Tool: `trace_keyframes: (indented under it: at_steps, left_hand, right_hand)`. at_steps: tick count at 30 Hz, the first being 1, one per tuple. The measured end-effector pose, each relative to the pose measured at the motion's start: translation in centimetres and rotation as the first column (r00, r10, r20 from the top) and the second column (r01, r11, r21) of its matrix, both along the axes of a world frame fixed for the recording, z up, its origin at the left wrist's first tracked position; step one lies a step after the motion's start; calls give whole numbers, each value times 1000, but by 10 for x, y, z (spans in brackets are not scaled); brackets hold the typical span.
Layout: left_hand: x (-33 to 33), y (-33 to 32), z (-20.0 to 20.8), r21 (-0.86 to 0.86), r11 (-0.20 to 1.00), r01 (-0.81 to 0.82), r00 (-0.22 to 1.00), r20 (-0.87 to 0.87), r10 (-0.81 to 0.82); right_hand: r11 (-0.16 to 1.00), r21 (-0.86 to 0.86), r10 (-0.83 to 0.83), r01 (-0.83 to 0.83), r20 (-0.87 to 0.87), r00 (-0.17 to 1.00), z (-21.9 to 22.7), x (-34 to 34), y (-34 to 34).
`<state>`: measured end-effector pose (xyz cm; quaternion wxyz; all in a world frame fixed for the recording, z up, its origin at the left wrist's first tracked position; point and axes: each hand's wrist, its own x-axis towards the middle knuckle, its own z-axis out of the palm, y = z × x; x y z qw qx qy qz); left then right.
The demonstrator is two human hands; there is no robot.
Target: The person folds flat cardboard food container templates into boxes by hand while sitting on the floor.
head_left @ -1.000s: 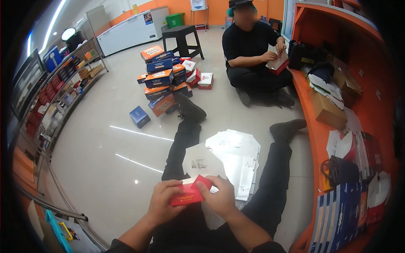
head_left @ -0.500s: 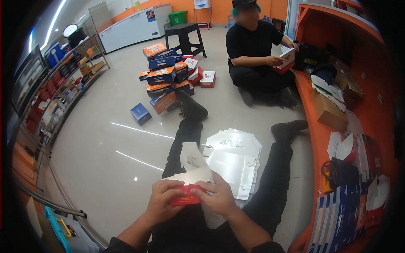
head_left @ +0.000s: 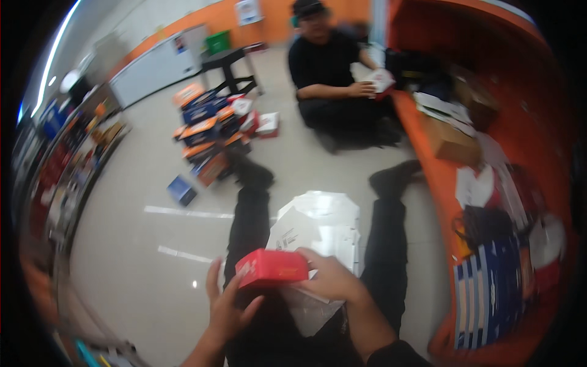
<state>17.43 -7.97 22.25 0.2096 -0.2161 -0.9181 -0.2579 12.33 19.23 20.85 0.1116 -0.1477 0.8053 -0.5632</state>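
Note:
A partly folded red and white carton box (head_left: 273,267) is in front of me between my legs, its white lid flap (head_left: 293,231) standing up behind it. My right hand (head_left: 330,276) grips the box at its right side. At the lower left corner, my left hand (head_left: 229,303) has its fingers spread; whether a fingertip touches the box is blurred. Beyond it, flat white carton sheets (head_left: 338,214) lie stacked on the floor between my outstretched legs.
Folded orange, blue and red boxes (head_left: 205,131) are piled ahead to the left, near a black stool (head_left: 229,67). A person (head_left: 330,79) sits ahead holding another carton. An orange shelf (head_left: 422,159) with flat cartons (head_left: 489,300) runs along the right; a rack (head_left: 79,171) stands left.
My left hand has let go of the red front and spread its fingers. The box has turned and risen slightly in my right hand. The whole view has shifted.

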Motion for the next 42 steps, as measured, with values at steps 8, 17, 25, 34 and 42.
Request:
trace_keyframes:
  at_steps: [8, 17, 25, 34, 42]
  left_hand:
    - [-18, -2, -31, 183, 980, 74, 983, 149, -103]
    - [-101, 80, -156, 152, 988, 7, 772, 628, -103]
    - [-124, 89, -235, -413, 896, -161, 650, 639, 411]
    - [-110, 96, -238, -237, 943, -233, 692, 641, 332]
    - [-106, 107, -225, -370, 908, -197, 661, 634, 402]
  right_hand:
    - [172, -594, -962, 786, -275, 2, 40, 49, 146]
    - [716, 470, -617, 516, 80, 783, -141, -53, 75]
    - [533, 715, -819, 452, 304, 486, -195, -73, 4]
    - [398, 756, -780, 520, -20, 625, -228, -78, 21]
    - [322, 832, -694, 452, -118, 710, -200, -77, 15]
